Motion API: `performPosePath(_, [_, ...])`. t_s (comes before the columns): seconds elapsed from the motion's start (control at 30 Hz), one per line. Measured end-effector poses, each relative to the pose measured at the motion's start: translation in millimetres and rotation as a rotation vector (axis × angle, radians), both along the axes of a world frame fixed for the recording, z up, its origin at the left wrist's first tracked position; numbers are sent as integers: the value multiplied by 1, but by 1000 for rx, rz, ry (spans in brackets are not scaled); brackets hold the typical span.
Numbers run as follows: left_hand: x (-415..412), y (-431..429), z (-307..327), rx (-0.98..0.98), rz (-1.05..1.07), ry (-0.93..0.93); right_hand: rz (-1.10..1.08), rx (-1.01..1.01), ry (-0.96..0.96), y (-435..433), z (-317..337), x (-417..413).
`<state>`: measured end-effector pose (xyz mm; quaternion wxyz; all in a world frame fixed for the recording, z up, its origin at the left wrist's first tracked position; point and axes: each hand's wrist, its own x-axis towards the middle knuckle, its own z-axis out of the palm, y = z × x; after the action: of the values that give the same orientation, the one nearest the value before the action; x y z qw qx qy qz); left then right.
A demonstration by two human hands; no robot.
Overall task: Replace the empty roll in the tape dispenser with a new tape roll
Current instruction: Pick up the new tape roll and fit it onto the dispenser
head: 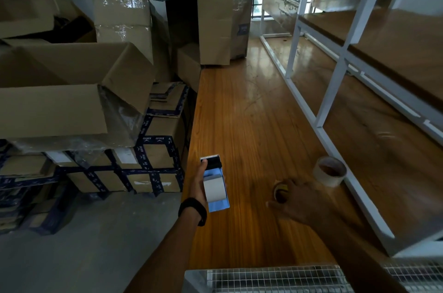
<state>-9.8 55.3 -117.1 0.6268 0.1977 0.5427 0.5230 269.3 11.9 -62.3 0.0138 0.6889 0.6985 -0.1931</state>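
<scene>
My left hand (pixel 197 184) grips a blue tape dispenser (pixel 218 207) above the left edge of the wooden table (pixel 239 113), with its toothed blade pointing away from me. A pale grey roll (pixel 214 188) sits in the dispenser. My right hand (pixel 302 199) is blurred and hovers low over the table with its fingers spread. Its fingertips are at the rim of a small brown roll (pixel 280 193) that lies on the table, and its thumb stands apart from that roll. A larger whitish tape roll (pixel 329 171) stands on the table farther right, beside the shelf frame.
Stacked cardboard boxes (pixel 72 101) fill the floor left of the table, and more stand at its far end. A white metal shelf frame (pixel 330 91) with wooden boards runs along the table's right side. A wire mesh basket (pixel 263 278) lies at the near edge.
</scene>
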Motion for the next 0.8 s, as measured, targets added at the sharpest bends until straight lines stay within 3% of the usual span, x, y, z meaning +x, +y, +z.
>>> performPosePath(0.17, [7, -10, 22, 33, 14, 51, -72, 26, 18, -2, -14, -5])
performPosePath(0.4, [9, -12, 23, 48, 0, 65, -208, 106, 195, -7, -22, -5])
performPosePath(0.63, [10, -18, 24, 66, 4, 28, -387, 71, 1010, -23, -22, -13])
performPosePath(0.73, [11, -21, 28, 60, -1, 31, -491, -71, 1624, -29, -26, -17])
performPosePath(0.8, [12, -21, 29, 54, 4, 33, -566, -141, 1908, -36, -21, -23])
